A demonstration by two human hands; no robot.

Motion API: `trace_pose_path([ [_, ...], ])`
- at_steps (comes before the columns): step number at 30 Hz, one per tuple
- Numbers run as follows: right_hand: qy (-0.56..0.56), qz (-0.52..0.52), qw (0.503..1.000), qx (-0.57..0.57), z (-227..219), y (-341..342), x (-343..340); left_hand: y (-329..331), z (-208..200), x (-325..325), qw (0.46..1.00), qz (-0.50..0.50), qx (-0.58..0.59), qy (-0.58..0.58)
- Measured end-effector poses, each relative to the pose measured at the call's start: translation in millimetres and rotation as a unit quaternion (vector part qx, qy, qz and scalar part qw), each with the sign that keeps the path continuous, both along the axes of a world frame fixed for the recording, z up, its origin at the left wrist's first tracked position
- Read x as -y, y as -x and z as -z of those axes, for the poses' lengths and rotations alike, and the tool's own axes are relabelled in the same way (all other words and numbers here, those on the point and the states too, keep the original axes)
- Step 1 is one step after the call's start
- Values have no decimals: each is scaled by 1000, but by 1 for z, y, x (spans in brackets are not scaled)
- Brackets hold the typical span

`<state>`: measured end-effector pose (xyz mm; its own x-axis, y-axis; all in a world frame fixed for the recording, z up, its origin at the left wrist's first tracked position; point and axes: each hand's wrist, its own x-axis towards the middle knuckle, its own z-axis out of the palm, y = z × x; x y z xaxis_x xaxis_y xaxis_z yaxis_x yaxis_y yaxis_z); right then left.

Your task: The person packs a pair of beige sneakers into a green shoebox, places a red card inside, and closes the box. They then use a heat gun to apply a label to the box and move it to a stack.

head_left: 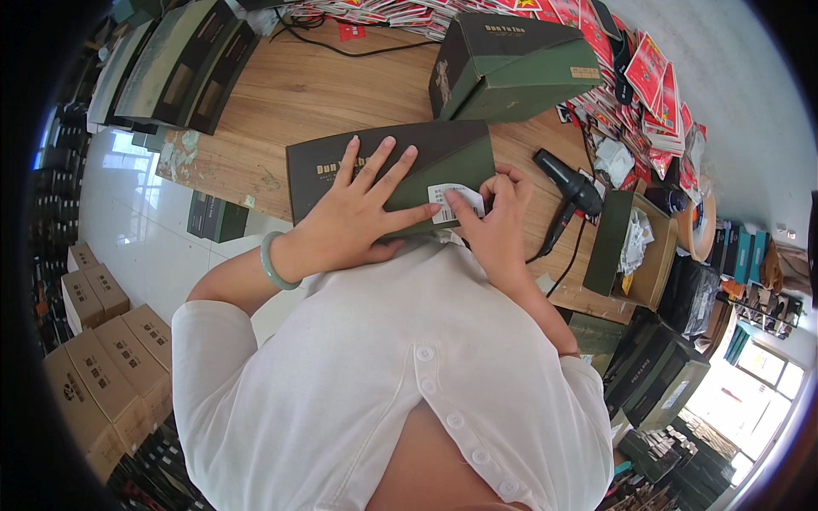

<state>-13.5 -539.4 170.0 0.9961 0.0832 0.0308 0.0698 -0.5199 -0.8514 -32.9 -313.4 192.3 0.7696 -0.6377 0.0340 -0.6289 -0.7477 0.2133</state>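
In front of me a closed black and green shoebox (447, 153) lies on the wooden table, close against my body. My left hand (351, 209) rests flat on its lid with the fingers spread. A white printed sticker label (439, 196) sits at the near right part of the box. My right hand (496, 217) is closed at that corner, its thumb on the label and its fingers curled beside the box's right edge. Part of the label is hidden under the thumb. A pale green bangle (271, 260) is on my left wrist.
Another green and black box (511, 72) stands behind. To the right lie a black hair dryer (569, 186) with its cord and an open box (660, 247) holding crumpled paper. Red packets (648, 68) heap along the back. Stacked boxes (183, 64) stand far left, cartons (115, 375) below.
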Motion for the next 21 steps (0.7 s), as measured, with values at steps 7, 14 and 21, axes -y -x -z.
trace_pose_path([
  [7, 10, -22, 1000, -14, -3, -2, 6, 3, 0, 8, 999, 7, 32, 11],
  [14, 35, -41, 998, 26, -5, -6, 10, 1, 3, 7, 999, -50, 2, 6],
  [21, 56, -57, 997, 12, -6, -9, 15, 3, 2, 7, 999, -32, 31, 1],
])
